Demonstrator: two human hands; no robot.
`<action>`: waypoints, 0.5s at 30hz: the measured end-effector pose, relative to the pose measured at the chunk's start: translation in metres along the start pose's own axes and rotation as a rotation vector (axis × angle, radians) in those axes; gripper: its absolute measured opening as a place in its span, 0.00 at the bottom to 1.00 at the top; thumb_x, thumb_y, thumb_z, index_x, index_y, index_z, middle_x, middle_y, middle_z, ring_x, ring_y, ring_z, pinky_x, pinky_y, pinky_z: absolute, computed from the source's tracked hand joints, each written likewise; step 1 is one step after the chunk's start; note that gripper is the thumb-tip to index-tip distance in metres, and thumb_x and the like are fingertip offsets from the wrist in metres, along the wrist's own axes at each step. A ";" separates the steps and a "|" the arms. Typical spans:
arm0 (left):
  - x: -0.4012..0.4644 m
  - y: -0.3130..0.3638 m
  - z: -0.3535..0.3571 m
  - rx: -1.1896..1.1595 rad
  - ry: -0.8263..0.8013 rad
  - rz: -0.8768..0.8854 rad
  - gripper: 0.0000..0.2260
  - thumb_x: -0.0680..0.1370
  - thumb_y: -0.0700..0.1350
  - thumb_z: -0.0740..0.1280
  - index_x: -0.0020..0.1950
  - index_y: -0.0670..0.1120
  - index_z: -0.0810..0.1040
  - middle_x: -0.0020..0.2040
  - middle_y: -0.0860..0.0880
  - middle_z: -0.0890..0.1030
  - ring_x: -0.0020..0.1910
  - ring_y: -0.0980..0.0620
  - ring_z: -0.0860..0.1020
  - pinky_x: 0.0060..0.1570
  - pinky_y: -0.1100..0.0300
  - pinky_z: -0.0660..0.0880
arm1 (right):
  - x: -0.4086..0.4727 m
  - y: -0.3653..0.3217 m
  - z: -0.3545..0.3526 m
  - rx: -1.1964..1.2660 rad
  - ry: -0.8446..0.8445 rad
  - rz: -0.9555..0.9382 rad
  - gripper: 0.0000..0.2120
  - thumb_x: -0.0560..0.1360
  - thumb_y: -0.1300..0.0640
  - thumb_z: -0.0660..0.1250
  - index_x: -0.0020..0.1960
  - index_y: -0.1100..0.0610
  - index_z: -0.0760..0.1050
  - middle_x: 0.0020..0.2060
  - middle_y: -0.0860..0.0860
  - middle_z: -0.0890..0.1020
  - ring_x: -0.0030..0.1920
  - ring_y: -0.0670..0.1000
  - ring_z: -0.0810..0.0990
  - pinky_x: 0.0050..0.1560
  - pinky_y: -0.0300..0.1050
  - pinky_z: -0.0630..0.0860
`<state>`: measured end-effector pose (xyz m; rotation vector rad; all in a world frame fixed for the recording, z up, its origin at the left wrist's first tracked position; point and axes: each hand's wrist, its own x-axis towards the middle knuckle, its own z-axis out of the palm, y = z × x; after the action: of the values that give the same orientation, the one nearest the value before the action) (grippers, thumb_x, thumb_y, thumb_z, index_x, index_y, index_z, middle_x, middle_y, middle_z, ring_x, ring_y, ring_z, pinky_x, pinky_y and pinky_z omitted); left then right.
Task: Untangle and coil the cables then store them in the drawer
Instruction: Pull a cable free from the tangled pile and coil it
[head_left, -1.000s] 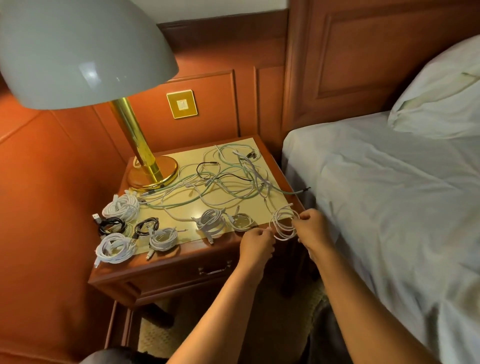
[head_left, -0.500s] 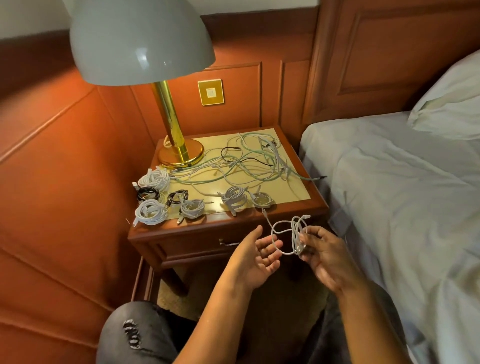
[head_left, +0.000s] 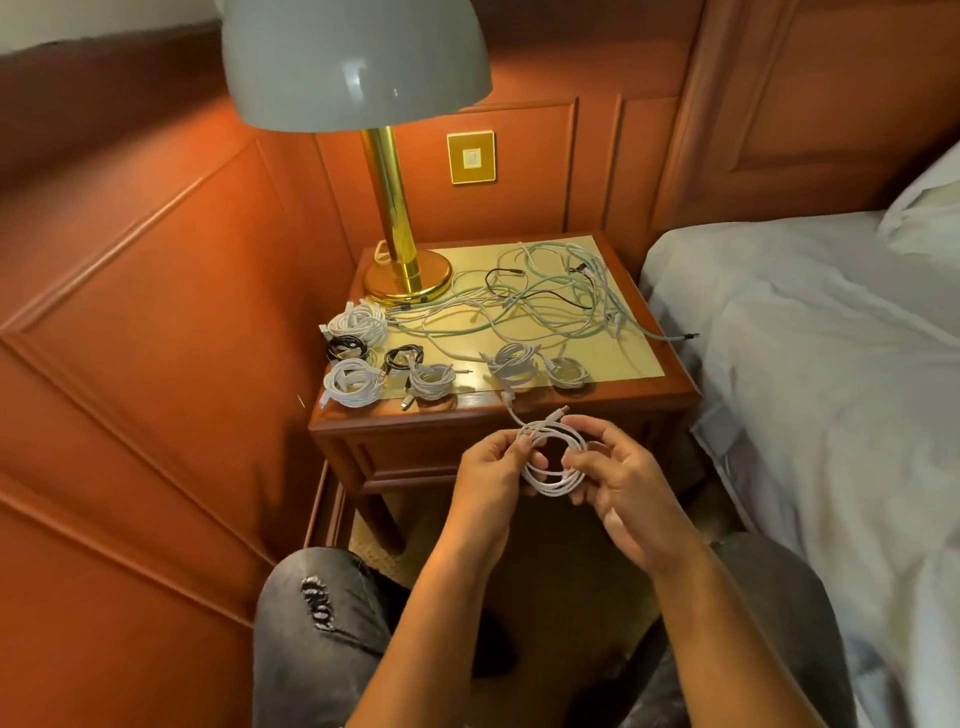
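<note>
Head camera looked down at both hands held in front of the nightstand (head_left: 498, 415), below its front edge and above the person's knees. On the left, the left hand (head_left: 491, 480) had its fingers curled, pinching the left side of a white cable coil (head_left: 553, 457) between thumb and fingertips. To its right, the right hand (head_left: 621, 483) was turned palm inward, thumb and fingers closed on the coil's right side, so the loops hung between the two hands. One loose end rose from the coil toward the nightstand's edge.

Half a second earlier the left hand had been flat and palm-up with the cable dangling from the right hand alone; now both hands held it and the loops were rounder. The camera had also pulled back, bringing both knees into sight.

On the nightstand, seven coiled cables (head_left: 358, 382) sat along the left and front edge, with a tangle of loose cables (head_left: 545, 301) behind them and the lamp (head_left: 400, 270) at the back left. The drawer front (head_left: 410, 457) was closed. A wood-panelled wall (head_left: 156, 312) stood close on the left and the bed (head_left: 810, 364) just beside the nightstand on the right, leaving a narrow gap of floor where the knees were.
</note>
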<state>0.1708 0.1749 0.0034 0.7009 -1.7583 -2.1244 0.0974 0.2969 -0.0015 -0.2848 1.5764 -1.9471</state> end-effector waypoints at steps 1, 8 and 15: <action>-0.001 0.000 -0.002 0.001 -0.011 -0.002 0.09 0.82 0.41 0.60 0.50 0.43 0.80 0.34 0.50 0.78 0.33 0.54 0.75 0.36 0.61 0.70 | 0.000 0.000 -0.001 0.049 -0.035 0.022 0.16 0.77 0.67 0.64 0.62 0.55 0.77 0.46 0.56 0.81 0.40 0.50 0.78 0.36 0.44 0.72; 0.002 0.005 -0.015 -0.098 -0.002 0.019 0.09 0.82 0.41 0.60 0.51 0.44 0.80 0.34 0.50 0.78 0.35 0.54 0.74 0.36 0.60 0.70 | 0.006 -0.002 0.001 0.327 0.046 0.031 0.16 0.75 0.55 0.62 0.58 0.63 0.79 0.46 0.57 0.83 0.46 0.51 0.80 0.45 0.45 0.72; 0.011 0.016 -0.027 -0.461 0.164 0.040 0.06 0.80 0.37 0.61 0.53 0.43 0.76 0.38 0.48 0.82 0.36 0.54 0.80 0.36 0.65 0.77 | -0.004 0.005 0.008 -0.636 0.113 -0.122 0.04 0.77 0.57 0.68 0.48 0.49 0.80 0.45 0.48 0.81 0.46 0.46 0.80 0.42 0.33 0.73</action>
<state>0.1751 0.1441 0.0132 0.6772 -1.1284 -2.2535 0.1064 0.2918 -0.0030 -0.5427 2.2731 -1.5110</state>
